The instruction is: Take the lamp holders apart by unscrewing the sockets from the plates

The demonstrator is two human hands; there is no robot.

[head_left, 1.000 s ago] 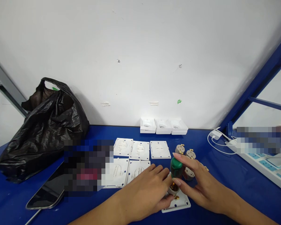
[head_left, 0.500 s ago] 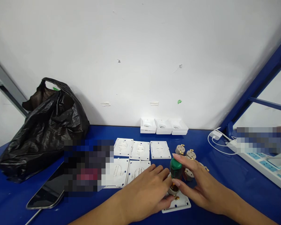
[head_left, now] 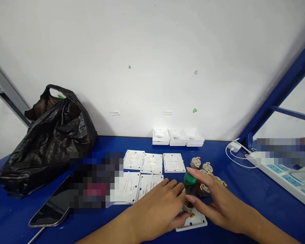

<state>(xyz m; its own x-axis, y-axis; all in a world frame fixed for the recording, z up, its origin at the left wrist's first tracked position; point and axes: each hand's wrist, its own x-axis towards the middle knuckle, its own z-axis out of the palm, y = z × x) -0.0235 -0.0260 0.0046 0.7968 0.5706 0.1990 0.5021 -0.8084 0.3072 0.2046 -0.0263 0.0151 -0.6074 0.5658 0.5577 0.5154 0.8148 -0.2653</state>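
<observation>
My right hand (head_left: 217, 200) grips the green handle of a short screwdriver (head_left: 190, 181) between thumb and fingers, its handle standing upright. Directly below it is a round beige socket base (head_left: 188, 207) with brass tabs, resting on a square white plate (head_left: 196, 222). My left hand (head_left: 159, 205) pinches that base between thumb and fingers and covers the plate's left part. The screwdriver's tip is hidden. Behind my right hand lie several more round beige bases (head_left: 195, 163) with brass tabs, partly covered by the fingers.
Several square white plates (head_left: 173, 162) lie left of my hands. White square covers (head_left: 177, 139) stand against the wall. A black plastic bag (head_left: 58, 135) and a phone (head_left: 51, 208) are on the left. A power strip (head_left: 282, 173) with white cables is on the right.
The screwdriver handle and the right fingers have shifted very slightly left. The left hand, base and plate stay in place.
</observation>
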